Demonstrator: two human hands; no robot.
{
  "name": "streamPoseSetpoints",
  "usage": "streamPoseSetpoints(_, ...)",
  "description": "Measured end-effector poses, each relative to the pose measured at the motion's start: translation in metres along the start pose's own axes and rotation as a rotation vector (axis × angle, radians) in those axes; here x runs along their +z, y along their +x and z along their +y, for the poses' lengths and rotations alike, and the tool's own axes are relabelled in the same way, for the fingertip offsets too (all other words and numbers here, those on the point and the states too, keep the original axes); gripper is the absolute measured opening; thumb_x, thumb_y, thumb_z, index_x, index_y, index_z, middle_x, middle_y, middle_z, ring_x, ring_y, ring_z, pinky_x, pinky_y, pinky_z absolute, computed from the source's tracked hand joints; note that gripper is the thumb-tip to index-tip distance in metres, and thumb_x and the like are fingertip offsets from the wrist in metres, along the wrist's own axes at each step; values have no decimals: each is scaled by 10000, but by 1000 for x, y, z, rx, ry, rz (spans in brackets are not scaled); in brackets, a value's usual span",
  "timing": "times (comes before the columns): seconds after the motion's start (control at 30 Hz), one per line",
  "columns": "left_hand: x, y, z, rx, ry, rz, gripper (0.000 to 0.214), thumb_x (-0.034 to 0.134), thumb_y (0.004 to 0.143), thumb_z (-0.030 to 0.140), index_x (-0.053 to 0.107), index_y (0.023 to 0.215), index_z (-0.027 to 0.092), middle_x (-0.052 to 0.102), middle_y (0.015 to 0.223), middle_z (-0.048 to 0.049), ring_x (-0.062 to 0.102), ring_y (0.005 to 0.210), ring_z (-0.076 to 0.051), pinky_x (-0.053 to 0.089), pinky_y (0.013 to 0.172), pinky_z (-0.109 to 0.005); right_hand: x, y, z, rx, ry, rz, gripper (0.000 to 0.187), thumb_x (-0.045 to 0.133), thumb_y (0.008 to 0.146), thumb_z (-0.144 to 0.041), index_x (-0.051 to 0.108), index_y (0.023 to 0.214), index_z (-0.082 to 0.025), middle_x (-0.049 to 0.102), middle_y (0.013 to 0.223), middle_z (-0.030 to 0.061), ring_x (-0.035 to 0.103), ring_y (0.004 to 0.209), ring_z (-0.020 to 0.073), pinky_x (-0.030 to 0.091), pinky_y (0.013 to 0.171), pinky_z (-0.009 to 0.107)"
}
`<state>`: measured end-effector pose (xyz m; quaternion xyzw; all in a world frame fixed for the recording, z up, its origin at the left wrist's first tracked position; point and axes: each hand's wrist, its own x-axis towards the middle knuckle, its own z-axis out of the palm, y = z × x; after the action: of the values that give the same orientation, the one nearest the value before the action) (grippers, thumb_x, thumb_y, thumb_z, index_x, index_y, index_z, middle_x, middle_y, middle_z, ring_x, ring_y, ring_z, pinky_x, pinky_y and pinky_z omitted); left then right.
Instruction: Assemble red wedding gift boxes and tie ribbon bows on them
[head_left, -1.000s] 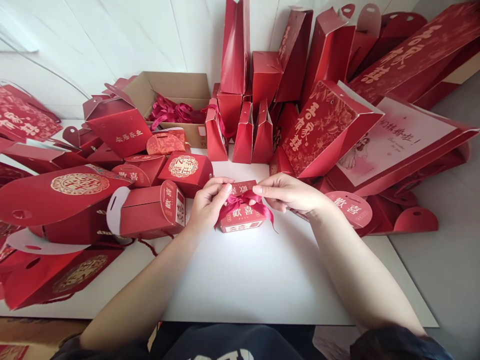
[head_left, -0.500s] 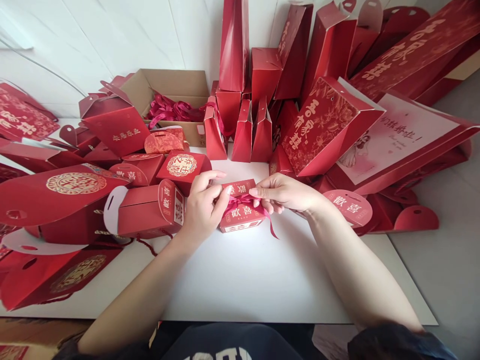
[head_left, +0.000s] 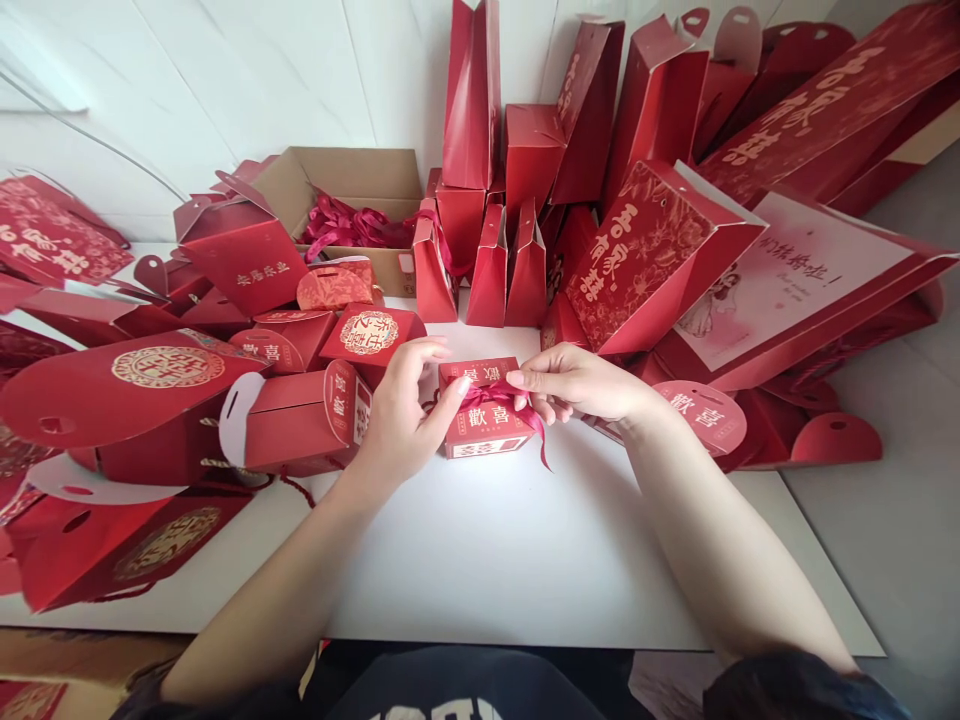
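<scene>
A small red gift box [head_left: 487,440] with pale Chinese characters sits on the white table in front of me. Dark pink ribbon [head_left: 534,418] is tied across its top, with a tail hanging off the right side. My right hand [head_left: 574,385] pinches the ribbon between thumb and forefinger at the box's right edge. At the left side, my left hand [head_left: 409,410] is open, its thumb tip resting at the ribbon and its fingers spread apart behind. Whether the left fingers touch the box is hard to see.
An open cardboard box [head_left: 360,170] at the back holds a heap of pink ribbon [head_left: 352,222]. Red gift boxes [head_left: 172,375] crowd the left side. Upright red boxes [head_left: 489,265] stand behind, and large red gift bags [head_left: 637,260] lean on the right. The white table [head_left: 525,560] extends towards me.
My left thumb and fingers have spread apart, showing more of the box top and ribbon. My right hand keeps its pinch on the ribbon. The view has shifted slightly.
</scene>
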<state>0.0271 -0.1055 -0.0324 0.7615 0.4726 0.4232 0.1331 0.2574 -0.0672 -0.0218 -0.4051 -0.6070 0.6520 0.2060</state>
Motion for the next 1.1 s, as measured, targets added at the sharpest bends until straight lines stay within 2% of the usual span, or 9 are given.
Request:
streamPoseSetpoints(0.07,-7,-1,5,110,109,26,185,670,838,332,578,881,178,625,1012,-64,611,949,-191,499,856,-344,-1,-1,0,-5,-3,1,389,678,826,-505,708,761,-123,578,474,-18,416,408,47,315,429,201)
streamPoseSetpoints(0.17,-14,-4,10,236,308,-18,207,721,798,355,612,770,180,639,847,-33,601,821,-187,488,828,-364,-1,-1,0,-8,-21,4,416,656,835,-529,706,770,-121,583,496,-11,426,428,52,312,433,204)
streamPoseSetpoints(0.3,-16,-7,9,303,439,-73,72,664,853,267,683,854,198,670,864,-24,584,812,-181,489,784,-329,0,0,1,-18,-24,12,417,643,845,-530,698,782,-121,581,510,-11,422,435,54,305,430,207)
streamPoseSetpoints(0.4,-15,-8,9,314,480,-50,94,616,884,229,664,816,185,641,845,-26,554,780,-165,477,749,-299,2,1,1,-37,-22,25,408,643,848,-522,693,781,-124,563,507,-18,421,436,57,293,424,208)
streamPoseSetpoints(0.5,-13,-8,14,214,423,-55,154,554,922,236,600,794,164,587,815,-29,545,774,-152,455,728,-278,3,2,0,-78,-15,24,401,631,860,-516,676,754,-132,553,514,-23,413,445,56,283,423,206)
streamPoseSetpoints(0.67,-11,-8,20,-51,304,-160,276,457,969,272,465,711,174,471,725,7,472,633,-111,376,603,-260,3,3,1,-98,2,41,394,641,857,-510,639,717,-141,526,507,-37,380,441,46,267,420,203)
streamPoseSetpoints(0.83,-10,-4,13,-256,64,-195,249,445,968,274,471,738,182,515,765,7,508,645,-106,399,618,-249,3,1,-1,-108,13,82,430,670,832,-514,568,628,-149,501,484,-46,353,425,36,238,405,201)
streamPoseSetpoints(1.0,-11,-1,12,-303,-42,-207,282,456,962,335,508,730,182,543,804,-3,533,722,-117,414,654,-242,3,1,-1,-115,5,83,433,694,813,-498,539,598,-157,498,469,-52,378,416,40,262,409,203)
streamPoseSetpoints(1.1,-13,-1,15,-328,-47,-270,271,610,865,393,529,716,182,540,737,18,486,630,-102,378,572,-233,4,1,-2,-122,-10,71,415,692,814,-493,555,614,-157,516,475,-50,388,415,43,272,413,203)
